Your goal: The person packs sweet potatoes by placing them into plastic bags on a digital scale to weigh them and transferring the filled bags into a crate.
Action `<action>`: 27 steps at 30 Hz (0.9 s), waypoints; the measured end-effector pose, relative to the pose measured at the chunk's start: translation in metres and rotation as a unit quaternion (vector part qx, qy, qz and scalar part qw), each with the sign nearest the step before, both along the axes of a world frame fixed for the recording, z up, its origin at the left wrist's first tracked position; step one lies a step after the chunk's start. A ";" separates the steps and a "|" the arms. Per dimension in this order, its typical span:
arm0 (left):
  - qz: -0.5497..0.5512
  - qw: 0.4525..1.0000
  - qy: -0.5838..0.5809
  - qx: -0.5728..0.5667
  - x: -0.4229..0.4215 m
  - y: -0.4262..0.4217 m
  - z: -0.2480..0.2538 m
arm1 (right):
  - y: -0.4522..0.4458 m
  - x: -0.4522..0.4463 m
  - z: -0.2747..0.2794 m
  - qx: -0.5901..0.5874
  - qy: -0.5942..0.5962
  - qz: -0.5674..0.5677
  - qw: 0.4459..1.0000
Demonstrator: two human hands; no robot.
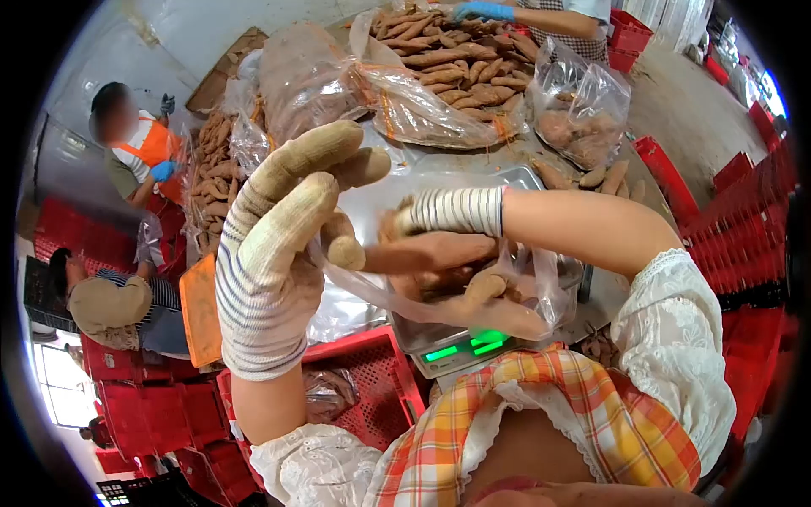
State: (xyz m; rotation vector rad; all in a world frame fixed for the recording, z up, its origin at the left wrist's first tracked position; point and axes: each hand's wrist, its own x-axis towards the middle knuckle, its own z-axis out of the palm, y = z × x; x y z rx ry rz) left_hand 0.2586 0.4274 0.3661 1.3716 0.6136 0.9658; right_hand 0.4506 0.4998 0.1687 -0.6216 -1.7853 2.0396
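My left hand [287, 207], in a cream glove with a striped cuff, is raised at centre left. Its fingers are curled, and the rim of a clear plastic bag [405, 306] runs into its palm. My right hand [407, 218], gloved too, reaches in from the right over the bag's mouth; its fingers are blurred and what they hold cannot be made out. Just below it lies a long sweet potato [435, 252]. The bag, with several sweet potatoes [483, 289] inside, rests on a scale [460, 357] with a lit green display.
Sweet potatoes [456, 63] are heaped at the back beside another filled bag [579, 106]. A red crate [372, 389] stands below left of the scale, near an orange crate [200, 311]. People work at the left [139, 148] and back; a gloved hand [483, 11] touches the heap.
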 end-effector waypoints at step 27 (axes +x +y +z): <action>0.005 0.988 -0.147 -0.050 -0.020 -0.041 -0.023 | -0.106 0.129 0.159 0.339 -0.728 0.034 0.595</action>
